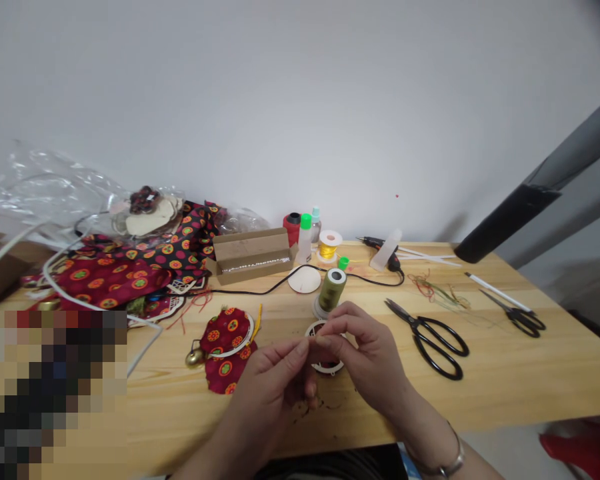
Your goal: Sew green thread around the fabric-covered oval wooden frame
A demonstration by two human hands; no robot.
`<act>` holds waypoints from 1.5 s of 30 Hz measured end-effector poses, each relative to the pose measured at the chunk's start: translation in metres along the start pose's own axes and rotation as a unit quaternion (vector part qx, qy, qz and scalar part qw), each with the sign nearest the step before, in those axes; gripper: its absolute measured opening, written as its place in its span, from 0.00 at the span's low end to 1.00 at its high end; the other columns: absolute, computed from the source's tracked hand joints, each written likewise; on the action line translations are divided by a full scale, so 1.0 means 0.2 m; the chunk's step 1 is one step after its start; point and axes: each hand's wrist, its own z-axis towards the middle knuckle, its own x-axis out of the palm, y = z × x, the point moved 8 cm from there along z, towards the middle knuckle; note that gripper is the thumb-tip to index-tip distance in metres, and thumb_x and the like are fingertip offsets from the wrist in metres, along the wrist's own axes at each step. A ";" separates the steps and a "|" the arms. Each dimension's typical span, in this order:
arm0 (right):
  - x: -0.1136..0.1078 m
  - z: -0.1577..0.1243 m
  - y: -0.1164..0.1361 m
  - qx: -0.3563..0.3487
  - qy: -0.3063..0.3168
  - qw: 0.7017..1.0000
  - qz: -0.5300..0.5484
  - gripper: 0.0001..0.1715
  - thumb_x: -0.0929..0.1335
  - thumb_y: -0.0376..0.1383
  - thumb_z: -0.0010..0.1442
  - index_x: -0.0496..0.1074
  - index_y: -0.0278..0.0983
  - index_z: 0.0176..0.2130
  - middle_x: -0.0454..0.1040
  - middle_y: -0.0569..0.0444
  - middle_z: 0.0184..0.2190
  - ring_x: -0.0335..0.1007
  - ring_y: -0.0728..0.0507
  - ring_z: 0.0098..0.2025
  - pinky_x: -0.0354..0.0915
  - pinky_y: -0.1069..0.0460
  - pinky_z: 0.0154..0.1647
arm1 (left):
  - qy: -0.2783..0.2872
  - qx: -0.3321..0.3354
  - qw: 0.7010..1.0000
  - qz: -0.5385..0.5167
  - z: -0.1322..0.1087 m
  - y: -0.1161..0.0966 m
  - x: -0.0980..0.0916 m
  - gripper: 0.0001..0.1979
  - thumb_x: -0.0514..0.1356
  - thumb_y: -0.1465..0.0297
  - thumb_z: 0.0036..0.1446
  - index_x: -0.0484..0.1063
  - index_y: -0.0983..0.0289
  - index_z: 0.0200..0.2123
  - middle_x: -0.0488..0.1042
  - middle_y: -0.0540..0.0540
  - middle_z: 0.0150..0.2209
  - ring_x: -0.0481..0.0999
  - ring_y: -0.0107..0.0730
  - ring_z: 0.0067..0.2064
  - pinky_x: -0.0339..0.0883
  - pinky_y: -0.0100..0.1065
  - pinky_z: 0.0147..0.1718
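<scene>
My left hand (280, 373) and my right hand (363, 357) meet above the front of the table, fingertips pinched together. Whatever lies between the fingertips is too small to make out. Just beyond and beneath them lies a round white openwork ring (333, 368), partly covered by my fingers. Behind it a spool of olive-green thread (333, 288) stands upright. To the left of my left hand lies a piece of dark red patterned fabric (227, 333) with a white curved rim, a brass bell (195, 357) at its left side and a yellow cord at its right.
Large black-handled scissors (425, 337) lie right of my hands, with smaller scissors (520, 317) farther right. Behind stand a cardboard box (253, 257), a green-capped bottle (305, 240), a yellow thread spool (329, 247) and a glue gun (380, 248). Patterned fabric (110, 270) heaps up at left.
</scene>
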 end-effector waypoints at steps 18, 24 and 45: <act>-0.10 0.08 0.08 -0.035 -0.025 0.999 -0.024 0.07 0.68 0.29 0.54 0.70 0.36 0.26 0.68 0.56 0.26 0.64 0.48 0.31 0.62 0.53 0.33 | -0.027 -0.018 0.999 -0.023 0.02 0.05 -0.02 0.09 0.68 0.66 0.47 0.79 0.67 0.28 0.67 0.48 0.20 0.54 0.16 0.18 0.44 0.24 0.18; -0.14 0.12 0.11 -0.060 -0.035 0.997 -0.034 0.07 0.68 0.29 0.56 0.71 0.37 0.27 0.68 0.57 0.27 0.63 0.48 0.32 0.61 0.51 0.35 | -0.035 -0.003 0.997 0.066 0.02 0.05 -0.05 0.10 0.66 0.65 0.50 0.79 0.66 0.28 0.69 0.49 0.21 0.57 0.20 0.21 0.48 0.25 0.21; 0.11 0.24 0.16 -0.146 0.069 0.966 -0.201 0.16 0.64 0.25 0.58 0.75 0.36 0.44 0.76 0.52 0.35 0.70 0.47 0.37 0.66 0.51 0.40 | -0.075 0.169 0.977 0.105 -0.04 -0.15 -0.08 0.03 0.66 0.68 0.49 0.82 0.55 0.27 0.57 0.47 0.65 0.41 0.47 0.68 0.43 0.47 0.62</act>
